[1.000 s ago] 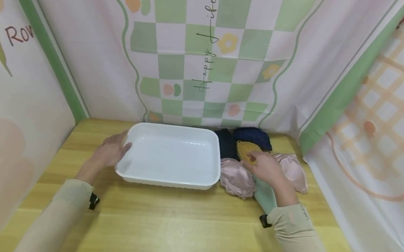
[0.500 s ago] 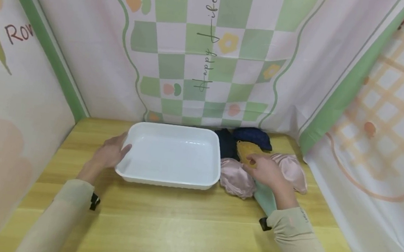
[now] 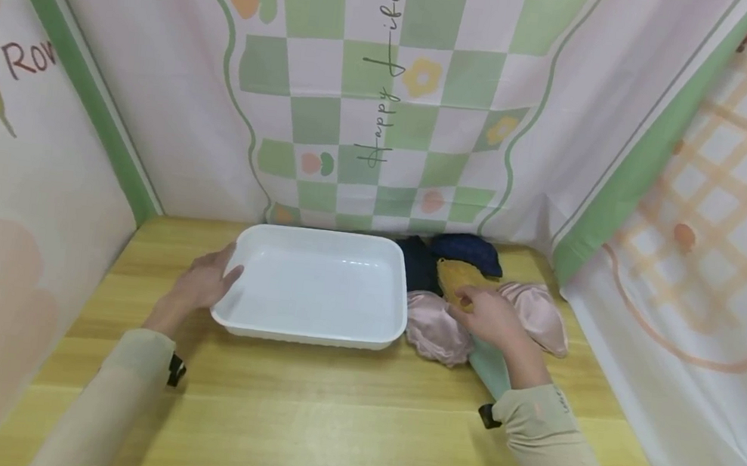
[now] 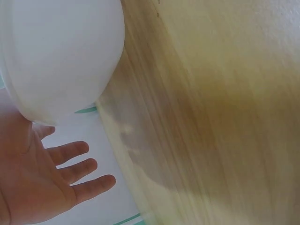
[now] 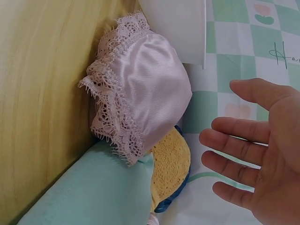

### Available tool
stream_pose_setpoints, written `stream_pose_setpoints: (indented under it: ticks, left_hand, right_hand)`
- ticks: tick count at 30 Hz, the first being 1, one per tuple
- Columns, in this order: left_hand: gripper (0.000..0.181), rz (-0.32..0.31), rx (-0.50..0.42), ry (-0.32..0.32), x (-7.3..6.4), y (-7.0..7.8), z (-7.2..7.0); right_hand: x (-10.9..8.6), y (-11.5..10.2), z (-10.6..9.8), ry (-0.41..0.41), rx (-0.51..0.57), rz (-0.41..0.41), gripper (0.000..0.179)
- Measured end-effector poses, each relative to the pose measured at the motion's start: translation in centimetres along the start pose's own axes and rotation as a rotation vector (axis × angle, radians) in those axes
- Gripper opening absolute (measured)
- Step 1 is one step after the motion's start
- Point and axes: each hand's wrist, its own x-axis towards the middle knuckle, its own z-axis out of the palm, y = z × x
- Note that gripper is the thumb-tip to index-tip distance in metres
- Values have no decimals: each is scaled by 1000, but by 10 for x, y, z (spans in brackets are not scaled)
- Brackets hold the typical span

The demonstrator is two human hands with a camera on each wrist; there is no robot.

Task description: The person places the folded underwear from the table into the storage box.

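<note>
My left hand (image 3: 204,283) touches the left end of a white rectangular tray (image 3: 311,333), thumb over its rim. In the left wrist view, the other fingers spread loosely beyond the tray's outer wall. My right hand (image 3: 491,317) hovers over a group of soft fabric pieces, its fingers relaxed and holding nothing. Nearest are a pink satin piece with lace edging (image 5: 152,77), a mint-green smooth piece (image 5: 103,187) and a mustard textured piece (image 5: 172,161). Another pink piece (image 3: 539,315) lies to the right, partly behind the hand.
A black piece (image 3: 419,264) and a navy piece (image 3: 467,253) lie behind the mustard one, close to the tray's right side. The wooden table (image 3: 327,418) extends in front. Printed curtains (image 3: 386,113) stand along the back and both sides.
My right hand has drawn back slightly toward me, showing a little more of the mustard piece. My left hand and the tray have stayed in place.
</note>
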Motion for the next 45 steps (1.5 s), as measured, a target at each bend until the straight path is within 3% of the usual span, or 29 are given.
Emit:
stream_pose_setpoints:
  ticks: [6, 19, 27, 45]
  left_hand:
    - [82, -27, -1, -31, 3, 0, 1]
    - [94, 2, 11, -57, 3, 6, 2]
    - [93, -1, -12, -66, -3, 6, 3]
    - [89, -39, -18, -74, 1, 4, 7]
  right_hand:
    - [-1, 1, 1, 12, -11, -7, 50]
    - [-3, -1, 0, 30, -10, -23, 46]
    - [-1, -3, 1, 32, -13, -33, 47]
    - [-3, 5, 15, -16, -22, -20, 47]
